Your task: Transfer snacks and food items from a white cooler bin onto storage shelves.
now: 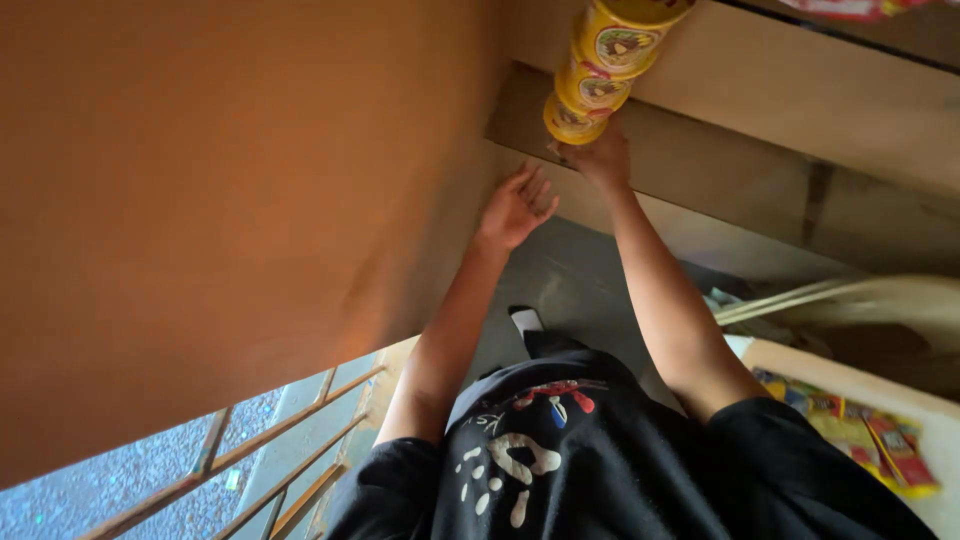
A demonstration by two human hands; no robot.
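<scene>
Right hand [603, 158] grips the bottom of a stack of 3 yellow tubs [600, 70] held up against the wooden shelf edge [760, 170], while the left hand [515, 208] hovers open just beside, fingers spread.

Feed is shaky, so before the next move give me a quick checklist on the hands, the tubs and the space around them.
1. Contact: right hand touches the end of the yellow tubs: ok.
2. Grip: whether the right hand is closed around that end tub: cannot tell, the fingers are hidden.
3. Spare hand: left hand is open and apart from the tubs: ok.
4. Stack: three tubs sit nested in one line: ok. The far end runs out of view.
5. Clearance: gap between the tubs and the board behind them: cannot tell.
</scene>
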